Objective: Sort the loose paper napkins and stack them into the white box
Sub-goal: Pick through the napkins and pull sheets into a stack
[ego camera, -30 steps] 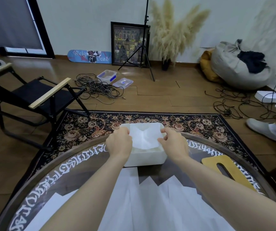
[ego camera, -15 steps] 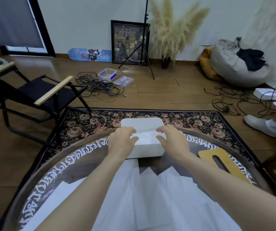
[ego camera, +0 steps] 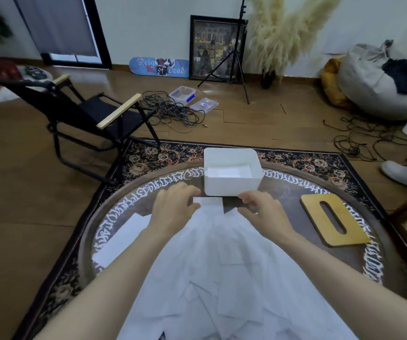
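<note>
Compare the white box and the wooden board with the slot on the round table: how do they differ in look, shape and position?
The white box is an open container with raised walls and napkins inside; the wooden board is a flat tan slab with a long slot cut through it. The white box sits at the far edge, just beyond both hands; the wooden board lies off to the right, untouched. Both rest on the round table and have rounded corners.

Box (ego camera: 232, 185) behind napkins (ego camera: 222, 266) on table (ego camera: 295, 197); board (ego camera: 332, 219) right.

Loose napkins (ego camera: 222, 278) cut off at bottom edge; shoe (ego camera: 404, 176) cropped at right edge
</note>
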